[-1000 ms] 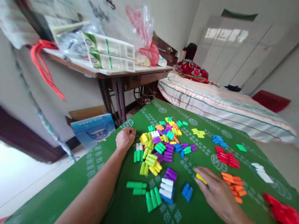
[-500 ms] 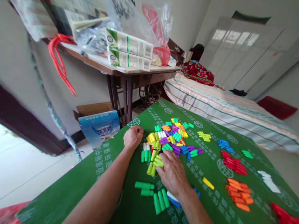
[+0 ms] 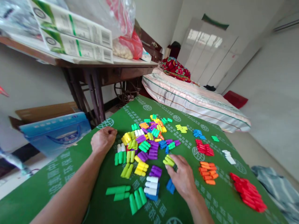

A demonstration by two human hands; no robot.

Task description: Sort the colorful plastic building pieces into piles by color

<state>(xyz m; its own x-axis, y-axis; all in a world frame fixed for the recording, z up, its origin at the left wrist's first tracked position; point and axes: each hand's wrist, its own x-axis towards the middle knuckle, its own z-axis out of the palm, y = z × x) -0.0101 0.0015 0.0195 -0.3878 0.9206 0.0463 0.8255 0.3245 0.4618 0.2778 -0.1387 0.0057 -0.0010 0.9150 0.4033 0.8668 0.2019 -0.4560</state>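
My right hand (image 3: 183, 175) pinches a few yellow-green plastic caps (image 3: 168, 161) between thumb and fingers, just right of a mixed pile. My left hand (image 3: 104, 140) rests as a loose fist on the green tabletop (image 3: 98, 193), left of the pile, with nothing visible in it. In the pile lie purple caps (image 3: 153, 151), yellow caps (image 3: 141, 168) and other colours, many side by side in small groups. Nearer me are white caps (image 3: 151, 185), green caps (image 3: 137, 200) and blue caps (image 3: 170, 186). The caps are tubes with one rounded end.
Single-colour groups lie to the right: yellow-green caps (image 3: 181, 128), blue caps (image 3: 199, 134), red caps (image 3: 204, 147), orange caps (image 3: 208, 173) and a larger red heap (image 3: 248, 192). A wooden table (image 3: 121, 73) with boxes stands back left, a bed (image 3: 193, 93) behind.
My right hand has carried the yellow-green caps from the pile towards the right, uncovering purple and yellow caps. The view has turned right. My left fist stays beside the pile.
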